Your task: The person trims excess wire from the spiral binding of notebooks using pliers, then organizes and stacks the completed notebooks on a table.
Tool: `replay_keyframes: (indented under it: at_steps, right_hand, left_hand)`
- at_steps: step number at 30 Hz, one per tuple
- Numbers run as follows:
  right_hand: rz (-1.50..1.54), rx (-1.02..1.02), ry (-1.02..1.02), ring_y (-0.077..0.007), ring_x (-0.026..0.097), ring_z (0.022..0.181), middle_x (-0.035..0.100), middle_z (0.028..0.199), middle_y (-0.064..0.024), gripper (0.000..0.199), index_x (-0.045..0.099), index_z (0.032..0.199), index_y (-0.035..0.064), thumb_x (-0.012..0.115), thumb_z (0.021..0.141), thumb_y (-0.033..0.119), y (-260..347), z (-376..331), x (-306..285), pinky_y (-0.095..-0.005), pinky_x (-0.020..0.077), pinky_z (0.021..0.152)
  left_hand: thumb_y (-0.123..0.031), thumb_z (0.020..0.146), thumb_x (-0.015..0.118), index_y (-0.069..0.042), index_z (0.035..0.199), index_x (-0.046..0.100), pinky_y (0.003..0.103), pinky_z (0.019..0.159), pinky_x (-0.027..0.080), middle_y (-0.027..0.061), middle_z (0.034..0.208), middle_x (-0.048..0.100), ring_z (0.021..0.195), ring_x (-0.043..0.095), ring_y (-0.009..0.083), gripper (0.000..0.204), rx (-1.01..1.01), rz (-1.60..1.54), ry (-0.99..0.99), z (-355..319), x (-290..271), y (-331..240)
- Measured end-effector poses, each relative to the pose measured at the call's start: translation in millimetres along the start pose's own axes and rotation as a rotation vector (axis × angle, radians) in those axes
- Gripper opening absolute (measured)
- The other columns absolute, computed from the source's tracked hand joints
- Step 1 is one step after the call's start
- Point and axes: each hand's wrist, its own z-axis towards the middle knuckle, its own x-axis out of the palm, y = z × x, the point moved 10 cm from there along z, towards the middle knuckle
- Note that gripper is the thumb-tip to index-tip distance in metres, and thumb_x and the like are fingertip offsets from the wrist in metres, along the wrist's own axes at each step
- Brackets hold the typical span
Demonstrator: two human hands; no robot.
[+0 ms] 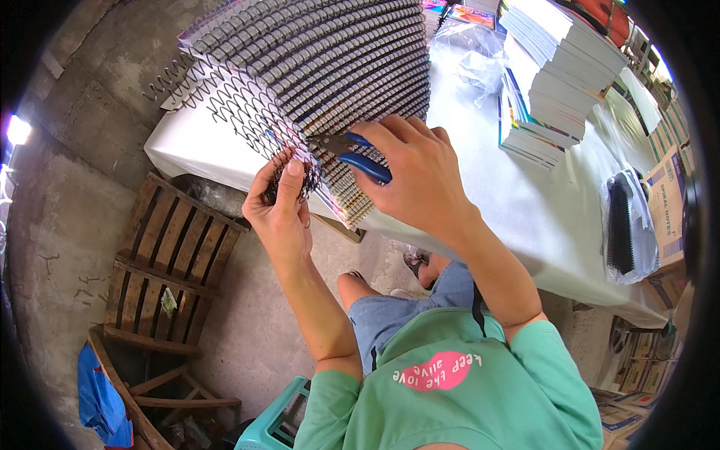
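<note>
Right grip (pixel 416 176) clamped on blue-handled cutters (pixel 367 167), palm down; left grip (pixel 281 214) pinching black coil ends (pixel 271 192), thumb extended.

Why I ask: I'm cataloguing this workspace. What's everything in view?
Bound stack: one, black-coiled, top
Coil ends: many, black, stack's left
Wire tangle: one, black, centre left
Pliers: one, blue-handled, centre
Table: one, white, right
Books: many, white-edged, upper right
Plastic wrap: one, clear, by books
Bagged bundle: one, black, table's right
Boxes: several, brown, far right
Slatted frame: one, brown, left
Bag: one, blue, lower left
Stool: one, teal, bottom
Shirt: one, green, bottom
Left hand: one, bare, gripping tangle
Right hand: one, bare, gripping pliers
</note>
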Motion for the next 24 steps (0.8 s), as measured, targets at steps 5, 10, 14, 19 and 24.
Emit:
replay_keyframes:
  at_steps: [5,10,14,19,24]
  right_hand:
    - [-0.06,-0.036,0.032,-0.0254,0.059,0.085,0.061,0.091,-0.0061,0.04,0.06,0.101,0.0098,0.073,0.064,0.021,8,2,-3,-0.044,0.0438,0.07]
    - [0.065,-0.028,0.02,-0.0275,0.062,0.081,0.062,0.087,-0.007,0.038,0.061,0.1,0.0102,0.073,0.065,0.016,1,2,4,-0.041,0.049,0.068]
    - [0.115,-0.008,-0.003,-0.028,0.062,0.07,0.062,0.08,-0.0058,0.036,0.063,0.1,0.0125,0.072,0.065,0.012,-6,0,9,-0.0374,0.0515,0.06]
    - [0.092,0.027,0.045,-0.0255,0.061,0.084,0.061,0.088,-0.0056,0.042,0.062,0.102,0.0128,0.073,0.062,0.016,-5,1,-3,-0.0402,0.0476,0.072]
    - [-0.007,-0.028,-0.036,-0.023,0.055,0.094,0.059,0.097,-0.0029,0.042,0.062,0.103,0.015,0.073,0.063,0.021,3,6,-19,-0.0429,0.0378,0.08]
  left_hand:
    - [-0.011,0.081,0.071,0.006,0.098,0.065,0.016,0.035,0.022,0.0006,0.066,0.059,0.043,0.035,-0.0006,0.024,0.061,0.019,-0.013,1,-4,-2]
    - [-0.013,0.084,0.068,0.004,0.097,0.065,0.015,0.034,0.021,-0.0003,0.066,0.058,0.044,0.035,-0.0012,0.021,0.078,0.003,0.003,2,-2,0]
    - [-0.011,0.084,0.067,0.002,0.098,0.065,0.014,0.034,0.022,0.0,0.068,0.058,0.043,0.035,-0.0014,0.019,0.122,0.032,-0.063,1,-3,-3]
    - [-0.006,0.078,0.071,0.002,0.107,0.063,0.014,0.034,0.024,0.0034,0.074,0.063,0.044,0.04,-0.0005,0.031,0.141,-0.013,-0.085,-2,-10,-8]
    - [-0.005,0.076,0.073,0.003,0.111,0.062,0.014,0.035,0.024,0.0023,0.074,0.063,0.046,0.042,-0.0008,0.038,0.064,-0.004,0.023,-3,3,-6]
